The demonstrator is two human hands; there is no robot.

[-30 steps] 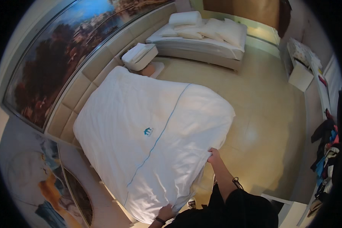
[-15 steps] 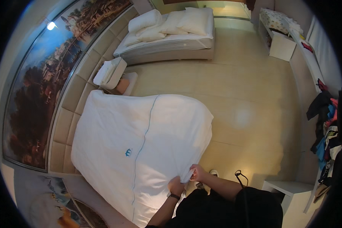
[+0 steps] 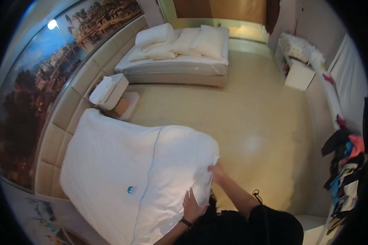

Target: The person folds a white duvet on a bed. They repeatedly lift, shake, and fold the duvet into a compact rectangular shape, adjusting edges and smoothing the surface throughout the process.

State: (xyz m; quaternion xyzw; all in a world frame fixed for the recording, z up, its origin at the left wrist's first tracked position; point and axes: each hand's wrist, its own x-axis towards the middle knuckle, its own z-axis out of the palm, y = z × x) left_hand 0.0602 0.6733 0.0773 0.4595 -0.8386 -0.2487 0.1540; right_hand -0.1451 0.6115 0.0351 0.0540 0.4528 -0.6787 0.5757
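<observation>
A white duvet point(image 3: 110, 155) with a thin blue line and a small blue emblem is spread over the near bed. My left hand point(image 3: 192, 209), a dark band at its wrist, rests on the duvet near its front edge, fingers spread. Farther along that edge, my right hand point(image 3: 217, 171) is closed on the duvet's border, where the cloth bunches slightly. The mattress under the duvet is hidden.
Beyond stands a second bed point(image 3: 171, 79) with white pillows point(image 3: 208, 43) and folded bedding. A nightstand point(image 3: 117, 92) holding white linen sits between the beds. Along the right wall, a shelf carries piled clothes point(image 3: 347, 163). A padded headboard point(image 3: 53, 151) lines the left wall.
My left hand has let go of the bunched edge and opened onto the duvet. My right hand has moved away from it, along the edge. The view has shifted too.
</observation>
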